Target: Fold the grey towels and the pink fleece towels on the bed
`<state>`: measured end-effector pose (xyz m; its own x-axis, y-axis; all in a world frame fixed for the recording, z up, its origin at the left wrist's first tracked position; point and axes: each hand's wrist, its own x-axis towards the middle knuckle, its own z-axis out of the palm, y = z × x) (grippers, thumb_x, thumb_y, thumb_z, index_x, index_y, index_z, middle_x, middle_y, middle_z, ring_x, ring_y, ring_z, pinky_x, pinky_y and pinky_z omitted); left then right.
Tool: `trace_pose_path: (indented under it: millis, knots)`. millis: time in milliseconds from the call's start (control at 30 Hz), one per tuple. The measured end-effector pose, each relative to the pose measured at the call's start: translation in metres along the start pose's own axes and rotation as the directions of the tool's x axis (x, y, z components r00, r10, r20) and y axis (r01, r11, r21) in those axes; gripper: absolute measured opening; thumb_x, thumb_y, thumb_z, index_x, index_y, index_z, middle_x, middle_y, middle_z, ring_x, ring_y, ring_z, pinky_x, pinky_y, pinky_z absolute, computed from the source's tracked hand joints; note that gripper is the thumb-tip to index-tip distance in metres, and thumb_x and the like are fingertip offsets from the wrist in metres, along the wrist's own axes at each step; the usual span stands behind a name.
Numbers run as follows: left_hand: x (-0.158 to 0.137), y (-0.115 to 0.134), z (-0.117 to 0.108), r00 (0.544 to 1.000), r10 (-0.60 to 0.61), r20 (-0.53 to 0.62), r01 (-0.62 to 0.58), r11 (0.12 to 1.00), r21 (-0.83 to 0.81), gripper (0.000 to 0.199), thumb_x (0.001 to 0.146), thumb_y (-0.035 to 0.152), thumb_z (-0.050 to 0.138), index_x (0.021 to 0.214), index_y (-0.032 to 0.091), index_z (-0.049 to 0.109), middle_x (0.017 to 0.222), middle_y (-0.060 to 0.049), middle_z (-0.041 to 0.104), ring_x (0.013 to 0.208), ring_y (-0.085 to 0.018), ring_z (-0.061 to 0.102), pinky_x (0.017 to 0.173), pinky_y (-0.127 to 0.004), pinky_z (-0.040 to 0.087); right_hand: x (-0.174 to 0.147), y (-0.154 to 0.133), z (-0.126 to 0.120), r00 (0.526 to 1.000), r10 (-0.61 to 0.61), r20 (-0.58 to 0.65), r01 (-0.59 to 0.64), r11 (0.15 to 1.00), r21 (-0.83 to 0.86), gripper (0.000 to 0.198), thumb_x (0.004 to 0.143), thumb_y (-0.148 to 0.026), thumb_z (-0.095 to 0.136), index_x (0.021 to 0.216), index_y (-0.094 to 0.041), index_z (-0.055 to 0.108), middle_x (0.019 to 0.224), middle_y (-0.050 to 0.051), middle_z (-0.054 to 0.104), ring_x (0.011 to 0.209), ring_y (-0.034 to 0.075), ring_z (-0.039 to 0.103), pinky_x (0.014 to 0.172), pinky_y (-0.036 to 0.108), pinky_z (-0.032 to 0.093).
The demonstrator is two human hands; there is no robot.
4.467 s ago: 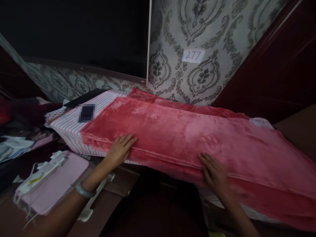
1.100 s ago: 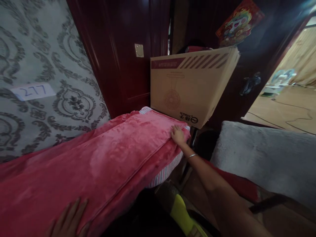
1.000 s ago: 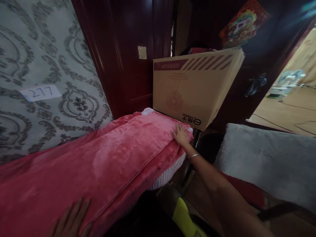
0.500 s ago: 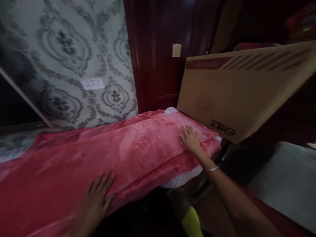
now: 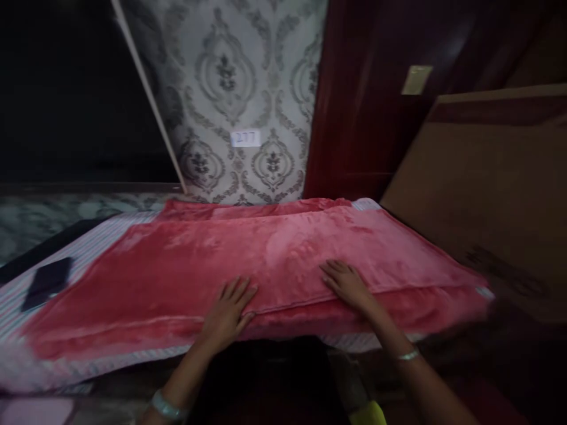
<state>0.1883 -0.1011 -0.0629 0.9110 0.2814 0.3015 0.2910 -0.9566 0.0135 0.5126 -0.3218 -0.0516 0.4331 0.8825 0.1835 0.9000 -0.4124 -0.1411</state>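
Note:
A plush pink-red blanket, folded lengthwise, lies spread across a table covered with a striped cloth. My left hand rests flat on the blanket left of centre, near its front folded edge, fingers spread. To the right of it, my right hand lies on the same blanket with fingers stretched out. Neither hand grips the fabric. A lengthwise fold line runs along the front of the blanket between and beyond both hands.
A dark phone-like slab lies on the striped cloth at left. A large cardboard box stands at right. Behind are a dark screen, patterned wallpaper with a "277" label, and a dark red door panel.
The view has swung left, bringing the blanket's left end and the dark slab into sight. My right hand has slid left over the blanket, closer to my left hand.

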Motion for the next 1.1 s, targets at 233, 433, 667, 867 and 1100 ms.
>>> trace_pose_path:
  millis: [233,433,667,867,1100]
  knots:
    - [-0.013,0.013,-0.009,0.999,-0.013,-0.033,0.009,0.995,-0.102,0.062,0.097,0.056,0.049,0.153,0.031,0.041,0.159,-0.008,0.043,0.148,-0.030,0.036,0.122,-0.056,0.027,0.022,-0.079,0.040,0.926,-0.314,-0.211,0.315,0.949,-0.030,0.056,0.100,-0.044,0.038,0.152,-0.026,0.047,0.159,0.009,0.041,0.149,0.032,0.033,0.116,0.058,0.031]
    - [-0.046,-0.014,-0.026,0.983,-0.184,-0.028,0.178,0.975,-0.134,0.060,0.098,0.056,0.046,0.149,0.024,0.049,0.153,-0.013,0.050,0.146,-0.030,0.040,0.122,-0.059,0.024,0.006,-0.094,0.075,0.916,-0.387,-0.106,0.382,0.922,-0.071,0.055,0.098,-0.044,0.037,0.151,-0.033,0.049,0.158,0.005,0.043,0.145,0.030,0.041,0.112,0.057,0.038]
    - [-0.121,-0.066,-0.047,0.859,-0.473,-0.195,0.452,0.880,-0.146,0.043,0.099,0.045,0.046,0.128,0.019,0.067,0.140,-0.016,0.061,0.135,-0.031,0.051,0.118,-0.057,0.032,0.006,-0.077,0.086,0.879,-0.428,-0.208,0.425,0.903,-0.062,0.058,0.097,-0.047,0.029,0.144,-0.029,0.058,0.150,0.008,0.053,0.139,0.033,0.048,0.107,0.058,0.042]
    - [-0.167,-0.112,-0.062,0.092,-0.934,-0.345,0.684,0.311,-0.660,0.040,0.092,0.049,0.053,0.099,0.013,0.068,0.101,-0.015,0.071,0.099,-0.026,0.067,0.090,-0.043,0.055,0.006,-0.065,0.102,0.855,-0.446,-0.264,0.462,0.887,0.001,0.061,0.096,-0.047,0.030,0.151,-0.032,0.048,0.151,0.006,0.053,0.139,0.032,0.048,0.110,0.058,0.039]
    - [-0.171,-0.143,-0.085,0.052,-0.964,-0.260,0.707,0.220,-0.673,0.044,0.099,0.051,0.052,0.101,0.009,0.065,0.087,-0.005,0.067,0.075,-0.016,0.066,0.066,-0.031,0.056,0.008,-0.072,0.095,0.887,-0.405,-0.222,0.415,0.910,-0.001,0.058,0.096,-0.049,0.031,0.145,-0.030,0.057,0.150,0.007,0.053,0.138,0.032,0.049,0.108,0.057,0.041]
